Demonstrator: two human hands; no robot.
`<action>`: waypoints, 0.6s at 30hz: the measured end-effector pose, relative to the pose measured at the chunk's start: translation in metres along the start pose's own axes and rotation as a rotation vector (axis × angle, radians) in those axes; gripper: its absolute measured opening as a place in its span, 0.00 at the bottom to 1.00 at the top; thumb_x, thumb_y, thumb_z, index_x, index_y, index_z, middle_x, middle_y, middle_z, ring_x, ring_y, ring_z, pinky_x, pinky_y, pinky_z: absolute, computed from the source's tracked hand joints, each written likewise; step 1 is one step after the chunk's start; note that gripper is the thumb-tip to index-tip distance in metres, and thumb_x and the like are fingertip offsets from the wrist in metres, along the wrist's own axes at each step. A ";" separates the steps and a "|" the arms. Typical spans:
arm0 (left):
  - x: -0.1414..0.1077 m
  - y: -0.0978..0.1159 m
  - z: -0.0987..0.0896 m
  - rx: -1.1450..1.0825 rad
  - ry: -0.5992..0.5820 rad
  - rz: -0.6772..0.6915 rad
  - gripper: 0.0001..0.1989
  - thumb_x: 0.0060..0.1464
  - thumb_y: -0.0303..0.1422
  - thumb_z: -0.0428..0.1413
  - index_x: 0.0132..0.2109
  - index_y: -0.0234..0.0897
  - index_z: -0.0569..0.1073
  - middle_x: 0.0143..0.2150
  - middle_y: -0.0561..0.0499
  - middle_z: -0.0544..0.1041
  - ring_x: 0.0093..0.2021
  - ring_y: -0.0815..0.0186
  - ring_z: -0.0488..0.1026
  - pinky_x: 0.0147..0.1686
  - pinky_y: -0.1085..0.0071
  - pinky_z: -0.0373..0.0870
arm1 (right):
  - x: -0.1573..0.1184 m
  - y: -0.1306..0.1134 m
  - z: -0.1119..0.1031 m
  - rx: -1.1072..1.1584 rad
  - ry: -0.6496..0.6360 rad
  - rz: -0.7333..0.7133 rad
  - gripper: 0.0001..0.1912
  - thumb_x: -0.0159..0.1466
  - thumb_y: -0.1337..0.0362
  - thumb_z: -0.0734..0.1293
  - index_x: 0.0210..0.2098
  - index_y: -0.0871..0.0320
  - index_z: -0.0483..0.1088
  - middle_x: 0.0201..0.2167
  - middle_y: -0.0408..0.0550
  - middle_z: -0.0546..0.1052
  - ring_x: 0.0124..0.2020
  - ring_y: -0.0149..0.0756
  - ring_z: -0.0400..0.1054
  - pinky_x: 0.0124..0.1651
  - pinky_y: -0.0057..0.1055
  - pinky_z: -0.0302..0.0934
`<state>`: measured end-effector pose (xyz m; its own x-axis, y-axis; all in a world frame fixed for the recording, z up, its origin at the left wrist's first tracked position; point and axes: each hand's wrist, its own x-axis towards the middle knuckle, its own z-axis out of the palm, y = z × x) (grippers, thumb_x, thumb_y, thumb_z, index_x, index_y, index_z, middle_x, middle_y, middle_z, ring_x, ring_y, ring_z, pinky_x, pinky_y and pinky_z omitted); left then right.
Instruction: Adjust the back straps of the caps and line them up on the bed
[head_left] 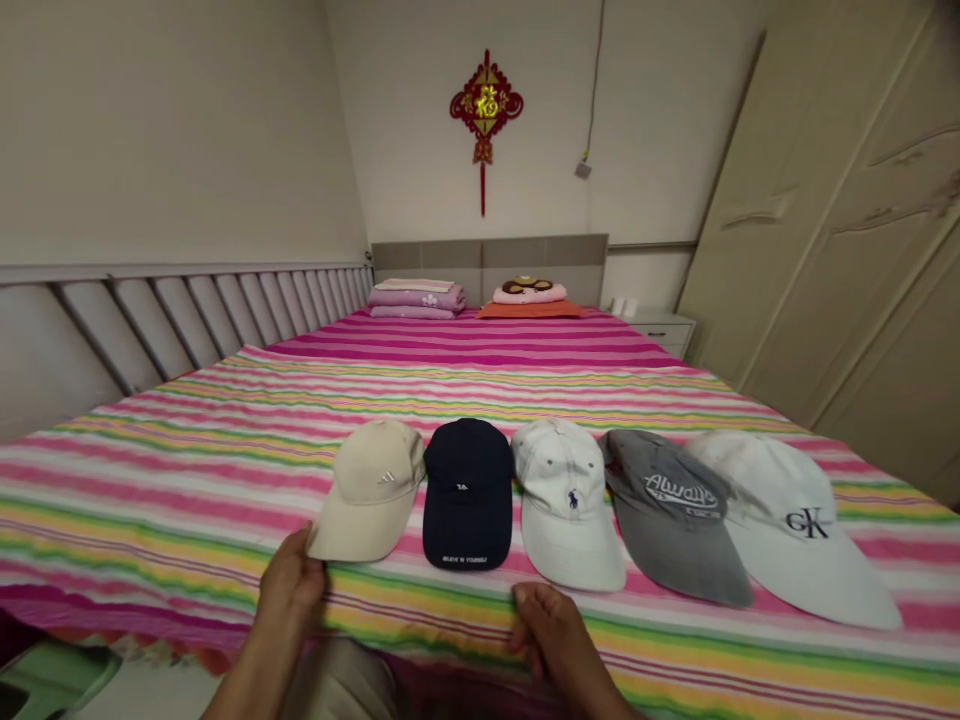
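The left hand (291,590) touched the brim of a beige Adidas cap (371,490); whether it gripped could not be determined. The right hand (551,630) lay loosely open and empty on the striped bedspread (150,500), near a white Polo cap (570,540). Five caps (469,495) lay side by side, brims toward the person, within reach.

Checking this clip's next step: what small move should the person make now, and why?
Probably closing the left hand on the beige cap, since it already touches that brim, whereas the right hand only lies beside the white cap and seems to hold nothing.
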<state>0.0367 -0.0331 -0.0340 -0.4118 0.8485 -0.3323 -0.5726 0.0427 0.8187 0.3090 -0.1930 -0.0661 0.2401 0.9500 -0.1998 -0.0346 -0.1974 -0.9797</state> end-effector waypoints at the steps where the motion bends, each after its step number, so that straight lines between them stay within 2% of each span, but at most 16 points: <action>1: -0.005 -0.003 0.000 -0.039 0.029 -0.017 0.10 0.50 0.17 0.47 0.28 0.33 0.67 0.18 0.57 0.70 0.20 0.76 0.67 0.26 0.84 0.68 | 0.000 -0.005 0.008 0.183 -0.052 0.167 0.16 0.59 0.54 0.59 0.30 0.61 0.65 0.16 0.46 0.73 0.10 0.24 0.56 0.13 0.20 0.43; 3: -0.015 -0.011 0.000 -0.106 0.065 -0.055 0.10 0.50 0.17 0.46 0.28 0.34 0.66 0.18 0.58 0.70 0.20 0.77 0.68 0.27 0.85 0.68 | 0.003 -0.013 0.023 0.546 -0.074 0.407 0.14 0.59 0.56 0.61 0.31 0.63 0.65 0.17 0.49 0.75 0.10 0.23 0.59 0.13 0.17 0.45; 6: -0.029 -0.024 0.004 -0.165 0.047 -0.104 0.08 0.50 0.18 0.48 0.31 0.34 0.68 0.23 0.56 0.73 0.24 0.75 0.71 0.28 0.81 0.71 | 0.010 -0.021 0.040 0.882 0.019 0.508 0.11 0.60 0.61 0.62 0.28 0.64 0.63 0.15 0.47 0.73 0.11 0.21 0.61 0.14 0.16 0.50; 11: -0.036 -0.038 0.014 -0.208 -0.012 -0.134 0.13 0.48 0.17 0.50 0.40 0.35 0.70 0.29 0.53 0.76 0.28 0.71 0.73 0.31 0.75 0.74 | 0.023 -0.023 0.054 0.957 0.102 0.493 0.11 0.62 0.63 0.59 0.25 0.62 0.61 0.13 0.40 0.71 0.08 0.19 0.56 0.12 0.15 0.48; 18: -0.036 -0.043 0.011 -0.225 -0.042 -0.080 0.14 0.49 0.17 0.50 0.41 0.35 0.71 0.34 0.50 0.77 0.31 0.72 0.74 0.33 0.74 0.74 | 0.024 -0.018 0.058 0.982 0.204 0.435 0.07 0.62 0.71 0.60 0.26 0.61 0.60 0.18 0.46 0.75 0.13 0.22 0.64 0.13 0.15 0.53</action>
<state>0.0840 -0.0598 -0.0524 -0.3318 0.8686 -0.3680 -0.7476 -0.0042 0.6641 0.2590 -0.1523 -0.0544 0.1726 0.7699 -0.6144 -0.8926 -0.1414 -0.4280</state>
